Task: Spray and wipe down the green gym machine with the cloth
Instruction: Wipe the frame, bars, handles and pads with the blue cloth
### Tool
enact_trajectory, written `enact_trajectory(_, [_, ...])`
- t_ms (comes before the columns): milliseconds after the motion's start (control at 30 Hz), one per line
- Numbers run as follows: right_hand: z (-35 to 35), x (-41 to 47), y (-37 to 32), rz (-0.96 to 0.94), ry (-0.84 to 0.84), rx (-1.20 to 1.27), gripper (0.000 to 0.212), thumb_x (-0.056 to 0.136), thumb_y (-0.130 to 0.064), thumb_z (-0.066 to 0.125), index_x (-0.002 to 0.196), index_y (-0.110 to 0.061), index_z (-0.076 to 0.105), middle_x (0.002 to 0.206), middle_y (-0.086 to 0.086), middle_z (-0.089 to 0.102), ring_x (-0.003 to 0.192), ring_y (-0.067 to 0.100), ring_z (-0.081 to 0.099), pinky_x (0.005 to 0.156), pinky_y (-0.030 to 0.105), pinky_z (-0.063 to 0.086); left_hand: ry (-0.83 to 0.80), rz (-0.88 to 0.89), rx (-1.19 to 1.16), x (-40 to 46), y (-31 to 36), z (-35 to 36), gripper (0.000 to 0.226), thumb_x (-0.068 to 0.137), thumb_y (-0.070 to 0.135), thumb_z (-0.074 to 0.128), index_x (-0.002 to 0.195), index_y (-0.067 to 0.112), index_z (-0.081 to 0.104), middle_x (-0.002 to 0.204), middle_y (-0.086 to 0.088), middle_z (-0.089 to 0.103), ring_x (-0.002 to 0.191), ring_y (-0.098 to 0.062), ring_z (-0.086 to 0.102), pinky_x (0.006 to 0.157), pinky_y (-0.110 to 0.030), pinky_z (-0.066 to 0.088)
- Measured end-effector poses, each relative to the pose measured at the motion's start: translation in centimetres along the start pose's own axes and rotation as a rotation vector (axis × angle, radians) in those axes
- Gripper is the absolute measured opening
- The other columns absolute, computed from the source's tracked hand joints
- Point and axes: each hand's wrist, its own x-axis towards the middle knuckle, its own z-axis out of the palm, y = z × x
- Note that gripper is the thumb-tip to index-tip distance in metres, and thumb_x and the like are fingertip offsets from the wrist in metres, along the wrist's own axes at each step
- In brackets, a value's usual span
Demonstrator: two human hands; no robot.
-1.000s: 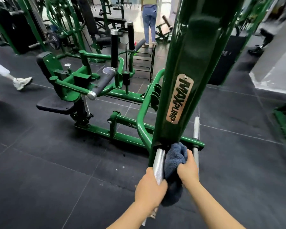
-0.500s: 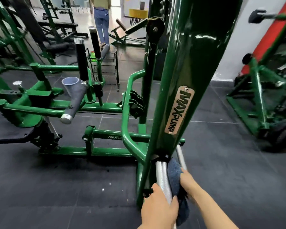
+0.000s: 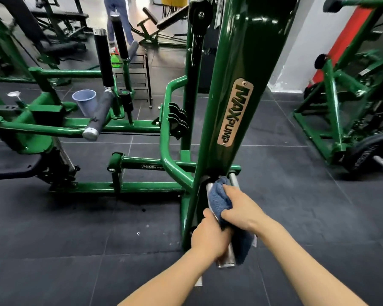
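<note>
Since earlier, the right hand (image 3: 239, 206) has slid the blue cloth (image 3: 219, 198) higher up the chrome sleeve (image 3: 227, 256); the left hand (image 3: 208, 238) grips the sleeve, steadying it for wiping.

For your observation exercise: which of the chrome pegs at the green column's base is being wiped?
The chrome peg under the blue cloth, gripped by both hands; the other is bare.

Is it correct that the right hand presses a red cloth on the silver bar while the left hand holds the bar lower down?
Not quite. The head view shows the cloth is blue; the right hand, silver bar and left hand are as stated.
</note>
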Motion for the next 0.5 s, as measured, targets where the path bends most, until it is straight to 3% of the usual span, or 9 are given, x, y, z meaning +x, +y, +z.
enact_trajectory(67, [0.1,-0.8,0.0,-0.016,-0.025,-0.053,0.031,0.062,-0.034,0.046,0.092,-0.027,0.046,0.104,-0.003,0.049,0.102,0.024,0.05,0.084,0.04,0.046,-0.015,0.0,0.029,-0.1,0.0,-0.1,0.053,0.088,0.049,0.052,0.126,0.015,0.037,0.122,-0.008,0.059,0.11,-0.03,0.059,0.086,-0.035,0.046])
enact_trajectory(133, [0.8,-1.7,-0.1,-0.049,-0.031,-0.237,0.058,0.066,-0.037,0.044,0.123,-0.026,0.048,0.134,0.0,0.043,0.127,0.027,0.039,0.099,0.042,0.041,-0.011,-0.024,0.055,-0.2,-0.3,-0.2,0.057,0.092,0.039,0.052,0.14,0.014,0.033,0.129,-0.01,0.056,0.114,-0.028,0.057,0.087,-0.032,0.044])
enact_trajectory(200, [1.6,-2.5,-0.8,-0.046,-0.033,-0.397,0.07,0.078,-0.032,0.047,0.145,-0.025,0.031,0.157,0.002,0.019,0.143,0.025,0.018,0.111,0.042,0.026,-0.009,-0.061,0.08,-0.6,-0.8,-0.3,0.049,0.096,0.028,0.05,0.139,0.008,0.039,0.131,-0.013,0.056,0.118,-0.028,0.056,0.091,-0.031,0.044])
enact_trajectory(267, [2.1,-2.6,-1.4,-0.04,-0.031,-0.46,0.068,0.086,-0.026,0.048,0.149,-0.025,0.023,0.16,0.003,0.009,0.146,0.026,0.009,0.114,0.045,0.019,-0.02,-0.062,0.125,-0.9,-1.1,-0.2,0.044,0.096,0.027,0.05,0.134,0.006,0.044,0.131,-0.013,0.056,0.119,-0.027,0.055,0.096,-0.032,0.044])
enact_trajectory(367, [1.8,-1.4,-1.9,0.001,-0.01,-0.425,0.063,0.087,-0.024,0.05,0.146,-0.022,0.028,0.155,0.005,0.018,0.14,0.03,0.021,0.109,0.05,0.027,-0.037,-0.034,0.154,-0.9,-0.7,-0.1,0.049,0.094,0.036,0.051,0.133,0.008,0.046,0.127,-0.011,0.059,0.115,-0.027,0.058,0.091,-0.032,0.045])
enact_trajectory(500, [1.5,0.9,-2.6,0.082,0.053,-0.343,0.058,0.088,-0.023,0.051,0.143,-0.024,0.031,0.142,0.008,0.032,0.131,0.032,0.029,0.103,0.049,0.032,-0.063,-0.012,0.076,-0.6,-0.3,-0.3,0.067,0.087,0.05,0.049,0.14,0.016,0.026,0.125,-0.008,0.061,0.111,-0.03,0.06,0.088,-0.037,0.047])
